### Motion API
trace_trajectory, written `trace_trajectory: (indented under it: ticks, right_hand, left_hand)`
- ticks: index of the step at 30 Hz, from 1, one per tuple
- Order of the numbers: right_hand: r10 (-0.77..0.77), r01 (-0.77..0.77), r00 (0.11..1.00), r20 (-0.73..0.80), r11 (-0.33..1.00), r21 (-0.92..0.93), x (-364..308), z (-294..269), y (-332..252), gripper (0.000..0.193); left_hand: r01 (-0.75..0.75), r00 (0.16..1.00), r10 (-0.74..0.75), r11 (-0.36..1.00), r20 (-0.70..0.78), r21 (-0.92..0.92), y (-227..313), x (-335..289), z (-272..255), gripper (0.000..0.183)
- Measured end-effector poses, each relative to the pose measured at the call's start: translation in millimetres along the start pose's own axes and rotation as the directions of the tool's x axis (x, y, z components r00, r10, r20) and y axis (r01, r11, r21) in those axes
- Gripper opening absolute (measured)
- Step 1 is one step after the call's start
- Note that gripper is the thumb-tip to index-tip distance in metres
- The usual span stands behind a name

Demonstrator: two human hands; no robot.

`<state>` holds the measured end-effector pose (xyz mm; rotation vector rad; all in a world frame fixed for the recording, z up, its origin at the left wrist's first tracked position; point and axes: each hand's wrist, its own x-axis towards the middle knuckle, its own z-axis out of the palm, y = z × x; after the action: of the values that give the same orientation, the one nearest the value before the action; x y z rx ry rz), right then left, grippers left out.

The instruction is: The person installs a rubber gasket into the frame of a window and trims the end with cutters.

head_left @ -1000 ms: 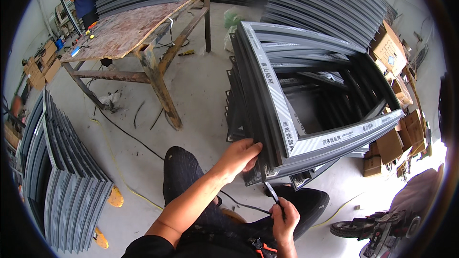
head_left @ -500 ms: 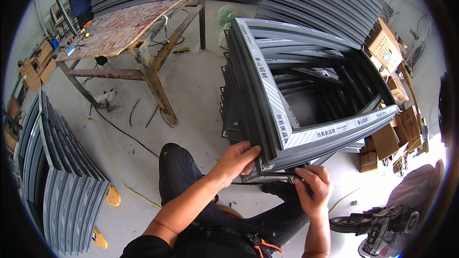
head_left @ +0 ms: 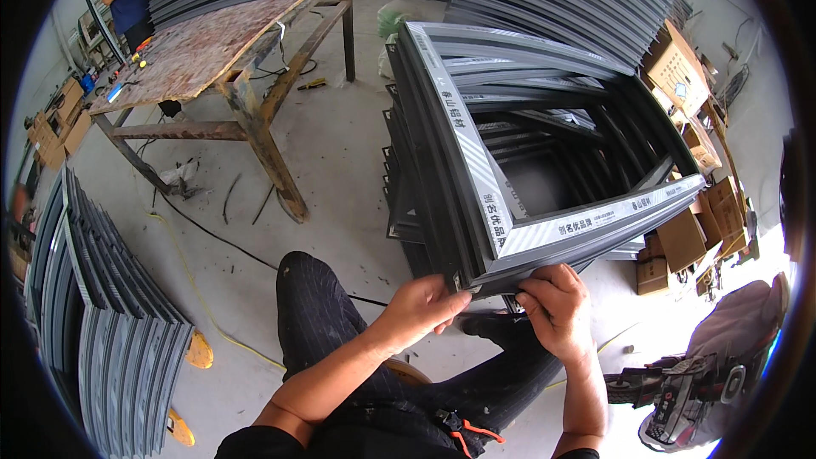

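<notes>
A dark grey metal frame with printed protective film lies on top of a stack of similar frames before me. My left hand is closed at its near left corner, thumb and fingers pressed there beside a small silvery corner piece. Along the frame's near edge, my right hand is pinched, with the thumb toward the left hand. A thin black strip seems to be in the right fingers; they hide most of it now. Orange-handled pliers lie at my lap.
A worn wooden table with rusty legs stands at left, frames stacked on it. More frames lean at lower left. Cardboard boxes and a parked two-wheeler are at right. A black cable crosses the floor. Another person stands far left.
My right hand has risen to the frame's near edge and turned inward. The left hand has shifted slightly down at the corner. The whole view has shifted a little.
</notes>
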<state>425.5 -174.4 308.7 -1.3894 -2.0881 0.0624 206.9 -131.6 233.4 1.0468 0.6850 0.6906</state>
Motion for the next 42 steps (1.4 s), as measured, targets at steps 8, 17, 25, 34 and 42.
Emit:
trace_trajectory:
  ticks: [8,17,25,34,42]
  right_hand:
    - [0.010,-0.010,1.000,0.015,1.000,0.006,0,1,1,0.015]
    - [-0.006,0.006,1.000,0.024,1.000,-0.003,2,-1,1,0.017]
    - [-0.016,0.019,1.000,0.023,0.992,-0.124,3,3,-2,0.020]
    - [-0.060,0.063,0.998,0.029,0.992,-0.109,4,4,2,0.022]
    - [-0.002,0.000,1.000,0.019,0.997,0.077,3,4,7,0.018]
  left_hand:
    - [-0.051,0.996,0.052,0.999,-0.075,0.015,-4,-5,8,0.031]
    - [0.008,0.998,-0.014,0.994,-0.060,-0.113,-12,1,17,0.031]
    - [-0.034,0.992,0.011,0.982,-0.122,-0.185,-11,2,41,0.026]
    - [0.037,0.991,-0.070,0.963,-0.113,-0.268,-21,8,34,0.038]
    - [-0.068,0.994,0.052,0.982,-0.093,-0.175,-14,-1,29,0.036]
